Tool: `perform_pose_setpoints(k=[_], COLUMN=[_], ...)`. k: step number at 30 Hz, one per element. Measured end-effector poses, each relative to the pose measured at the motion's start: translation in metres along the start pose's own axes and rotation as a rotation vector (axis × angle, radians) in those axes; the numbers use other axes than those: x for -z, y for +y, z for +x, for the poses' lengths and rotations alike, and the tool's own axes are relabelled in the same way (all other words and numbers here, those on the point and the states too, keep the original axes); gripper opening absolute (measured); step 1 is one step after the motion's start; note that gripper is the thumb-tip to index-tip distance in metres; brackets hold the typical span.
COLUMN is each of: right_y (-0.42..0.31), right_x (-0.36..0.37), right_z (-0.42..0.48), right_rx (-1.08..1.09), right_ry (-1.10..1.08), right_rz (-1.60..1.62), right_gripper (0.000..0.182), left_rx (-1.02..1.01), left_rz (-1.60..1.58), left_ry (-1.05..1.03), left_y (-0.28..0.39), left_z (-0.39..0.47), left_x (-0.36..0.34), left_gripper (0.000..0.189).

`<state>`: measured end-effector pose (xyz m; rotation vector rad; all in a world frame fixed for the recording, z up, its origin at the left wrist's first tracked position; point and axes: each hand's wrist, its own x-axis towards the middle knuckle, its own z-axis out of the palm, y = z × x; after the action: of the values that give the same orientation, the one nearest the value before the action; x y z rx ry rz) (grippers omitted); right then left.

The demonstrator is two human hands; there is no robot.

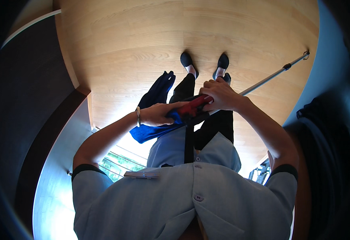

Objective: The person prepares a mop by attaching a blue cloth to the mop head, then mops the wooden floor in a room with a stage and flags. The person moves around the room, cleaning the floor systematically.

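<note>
My left hand [157, 114], with a bangle at the wrist, grips the bright blue end of a red, blue and black bundle [193, 107] in front of my waist. On the bundle's other end, my right hand [220, 93] closes its fingers over the red part. A thin metal telescopic pole [263, 80] runs from under my right hand up to the right, and its far tip carries a small hook or ring. Whether my right hand also grips the pole is hidden. A dark blue cloth [155, 96] hangs down behind my left forearm.
I stand on a light wood floor [139, 36] in dark shoes [187, 60]. A dark panel [28, 84] with a curved edge rises at the left. To the right are a bluish wall [332, 54] and dark draped fabric [325, 132]. Bright glazing [121, 162] lies behind me.
</note>
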<state>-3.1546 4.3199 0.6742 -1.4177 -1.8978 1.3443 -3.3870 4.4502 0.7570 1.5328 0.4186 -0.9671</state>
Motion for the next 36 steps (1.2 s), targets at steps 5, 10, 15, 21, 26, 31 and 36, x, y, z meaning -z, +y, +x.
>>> perform_pose_setpoints(k=[5,10,15,21,26,31,36], right_y=[0.003,0.006,0.019,0.032,0.035,0.045,0.056], right_x=[0.004,0.011,-0.010,-0.025,-0.034,-0.036,-0.041], right_z=[0.001,0.008,0.014,0.024,0.030,0.034,0.041], right_rx=[-0.063,-0.129,-0.127,-0.136,-0.152,-0.103,-0.105], right_ry=[-0.108,-0.216,-0.179,-0.102,-0.103,-0.125,-0.124], right_rz=[0.142,0.138,-0.003,-0.081,-0.132,-0.133,-0.029], right_gripper=[0.037,0.037,0.035,0.037,0.037,0.039,0.034], left_rx=[0.103,0.065,0.154,0.096,0.119,0.107,0.108], left_rz=[-0.073,-0.174,-0.153,0.052,0.033,-0.115,-0.123], left_ry=[-0.084,-0.044,0.045,0.029,0.038,-0.013,-0.034], left_y=[0.004,0.006,-0.016,-0.037,-0.046,-0.055,-0.060], left_z=[0.002,0.004,0.014,0.033,0.036,0.042,0.049], left_x=[0.006,0.011,0.006,0.017,0.019,0.023,0.029], left_gripper=[0.082,0.087,0.090,0.062,0.062,0.063,0.064])
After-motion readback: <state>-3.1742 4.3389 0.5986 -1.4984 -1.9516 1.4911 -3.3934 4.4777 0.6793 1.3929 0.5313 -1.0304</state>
